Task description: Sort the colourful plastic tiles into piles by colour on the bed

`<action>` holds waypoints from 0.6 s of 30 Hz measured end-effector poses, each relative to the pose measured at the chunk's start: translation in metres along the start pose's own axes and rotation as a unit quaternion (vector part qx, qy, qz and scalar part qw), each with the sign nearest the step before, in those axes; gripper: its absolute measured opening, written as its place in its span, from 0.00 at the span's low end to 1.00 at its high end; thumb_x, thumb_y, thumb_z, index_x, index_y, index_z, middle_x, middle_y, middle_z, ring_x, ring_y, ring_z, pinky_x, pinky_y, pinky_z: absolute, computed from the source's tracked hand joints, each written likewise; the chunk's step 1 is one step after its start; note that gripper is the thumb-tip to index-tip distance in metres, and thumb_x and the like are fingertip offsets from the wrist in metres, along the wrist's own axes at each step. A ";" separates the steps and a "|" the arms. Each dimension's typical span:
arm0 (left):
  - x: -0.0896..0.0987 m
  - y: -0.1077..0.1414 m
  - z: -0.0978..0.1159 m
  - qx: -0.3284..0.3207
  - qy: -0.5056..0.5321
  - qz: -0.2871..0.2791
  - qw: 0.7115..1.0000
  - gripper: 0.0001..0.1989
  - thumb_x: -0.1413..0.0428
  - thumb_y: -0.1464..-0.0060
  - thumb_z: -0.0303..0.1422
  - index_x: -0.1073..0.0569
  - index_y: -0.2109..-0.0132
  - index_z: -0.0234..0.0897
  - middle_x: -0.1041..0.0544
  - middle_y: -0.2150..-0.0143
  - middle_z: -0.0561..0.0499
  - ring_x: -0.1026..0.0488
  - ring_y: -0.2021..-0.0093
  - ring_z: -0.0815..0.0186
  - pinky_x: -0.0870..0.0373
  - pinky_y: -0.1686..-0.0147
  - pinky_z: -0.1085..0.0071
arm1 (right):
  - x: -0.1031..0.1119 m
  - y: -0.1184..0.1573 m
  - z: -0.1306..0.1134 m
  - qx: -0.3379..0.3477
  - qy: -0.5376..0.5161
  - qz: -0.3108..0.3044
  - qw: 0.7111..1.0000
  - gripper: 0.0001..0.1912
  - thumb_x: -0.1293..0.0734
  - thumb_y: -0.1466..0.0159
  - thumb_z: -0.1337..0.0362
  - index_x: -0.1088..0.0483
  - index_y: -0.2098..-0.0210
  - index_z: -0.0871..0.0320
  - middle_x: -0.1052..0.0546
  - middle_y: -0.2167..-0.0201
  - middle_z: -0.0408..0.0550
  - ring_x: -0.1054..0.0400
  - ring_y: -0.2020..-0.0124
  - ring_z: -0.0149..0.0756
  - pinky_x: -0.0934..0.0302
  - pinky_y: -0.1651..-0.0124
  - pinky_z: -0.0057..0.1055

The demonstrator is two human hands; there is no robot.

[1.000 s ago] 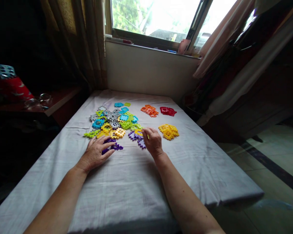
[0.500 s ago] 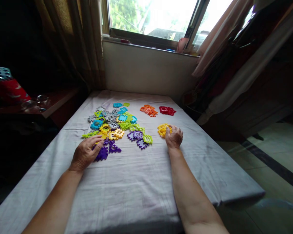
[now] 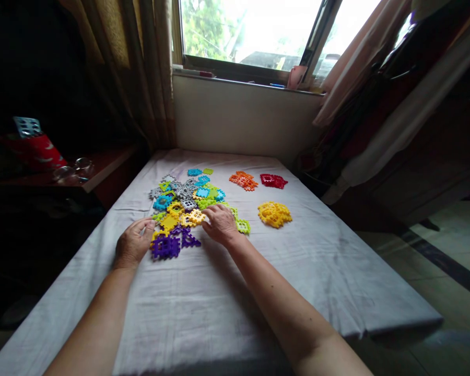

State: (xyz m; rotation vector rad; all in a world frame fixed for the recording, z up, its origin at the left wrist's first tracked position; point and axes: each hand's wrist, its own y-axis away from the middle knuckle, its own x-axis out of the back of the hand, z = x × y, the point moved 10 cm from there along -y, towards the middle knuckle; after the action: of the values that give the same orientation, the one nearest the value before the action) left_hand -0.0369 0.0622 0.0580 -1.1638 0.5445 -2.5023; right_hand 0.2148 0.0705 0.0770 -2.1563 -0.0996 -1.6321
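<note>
A mixed heap of plastic interlocking tiles lies on the table, with gray tiles (image 3: 186,189), purple tiles (image 3: 166,246) and a blue tile (image 3: 163,202) among them. My left hand (image 3: 133,243) rests at the heap's left edge, thumb and fingers apart, near yellow tiles (image 3: 169,223). My right hand (image 3: 220,224) reaches over the heap's right side. Its fingertips are parted beside a pale yellow tile (image 3: 197,216), and I cannot tell whether they touch it. Green tiles (image 3: 243,226) show behind and beside this hand, which hides the purple tiles beneath.
Separate piles of yellow tiles (image 3: 274,214), orange tiles (image 3: 243,180) and red tiles (image 3: 273,180) lie on the right of the cloth-covered table (image 3: 297,282). At left, a side surface (image 3: 105,169) holds a red container (image 3: 35,151) and glasses (image 3: 76,169). A window stands behind.
My right hand has left the yellow pile and moved left to the mixed heap. My left hand has drawn back slightly, uncovering more yellow and purple tiles. The view has shifted a little.
</note>
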 end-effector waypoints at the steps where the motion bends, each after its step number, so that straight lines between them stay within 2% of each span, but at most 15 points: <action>1: -0.001 0.000 -0.002 0.002 0.000 -0.001 1.000 0.20 0.53 0.42 0.46 0.21 0.63 0.41 0.18 0.52 0.47 0.22 0.50 0.58 0.26 0.49 0.66 | -0.006 -0.004 -0.003 0.001 0.008 -0.016 1.000 0.18 0.35 0.34 0.58 0.25 0.46 0.51 0.23 0.46 0.49 0.35 0.44 0.44 0.42 0.42 0.40; 5: -0.005 -0.002 -0.005 0.003 -0.003 -0.002 1.000 0.20 0.53 0.43 0.47 0.21 0.64 0.41 0.18 0.52 0.46 0.22 0.50 0.58 0.27 0.47 0.66 | -0.020 -0.013 -0.001 -0.021 0.028 -0.047 0.998 0.17 0.35 0.34 0.55 0.24 0.50 0.52 0.21 0.50 0.50 0.33 0.48 0.45 0.41 0.45 0.40; 9: -0.003 -0.003 -0.012 0.008 -0.013 0.009 1.000 0.19 0.52 0.44 0.47 0.21 0.64 0.42 0.18 0.52 0.47 0.23 0.50 0.58 0.27 0.47 0.66 | -0.025 -0.015 0.004 -0.043 0.031 -0.050 0.997 0.15 0.36 0.34 0.54 0.22 0.53 0.51 0.20 0.54 0.52 0.32 0.49 0.45 0.41 0.47 0.39; 11: -0.004 -0.004 -0.019 0.011 -0.027 -0.007 1.000 0.18 0.50 0.46 0.48 0.21 0.64 0.43 0.18 0.51 0.47 0.23 0.49 0.58 0.28 0.46 0.65 | -0.025 -0.014 0.007 -0.058 0.030 -0.054 0.996 0.16 0.35 0.34 0.53 0.22 0.53 0.51 0.20 0.55 0.52 0.31 0.50 0.45 0.40 0.47 0.39; 15: -0.013 -0.002 -0.035 -0.005 -0.052 -0.088 0.995 0.20 0.45 0.51 0.52 0.19 0.62 0.44 0.21 0.46 0.47 0.25 0.46 0.55 0.31 0.41 0.61 | -0.008 -0.006 0.017 -0.082 0.014 -0.016 0.996 0.18 0.32 0.36 0.53 0.25 0.49 0.50 0.22 0.52 0.52 0.33 0.48 0.46 0.40 0.47 0.40; 18: -0.016 -0.001 -0.043 -0.019 -0.063 -0.113 0.991 0.23 0.45 0.51 0.55 0.18 0.61 0.43 0.23 0.43 0.44 0.26 0.43 0.53 0.33 0.39 0.59 | 0.014 0.012 0.043 -0.104 -0.004 0.040 0.994 0.17 0.32 0.36 0.54 0.25 0.50 0.51 0.22 0.50 0.51 0.34 0.47 0.46 0.41 0.46 0.40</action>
State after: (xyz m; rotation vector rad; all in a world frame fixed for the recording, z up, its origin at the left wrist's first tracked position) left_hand -0.0606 0.0795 0.0222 -1.4608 0.4494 -2.5888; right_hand 0.2611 0.0729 0.0772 -2.2871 0.1593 -1.6517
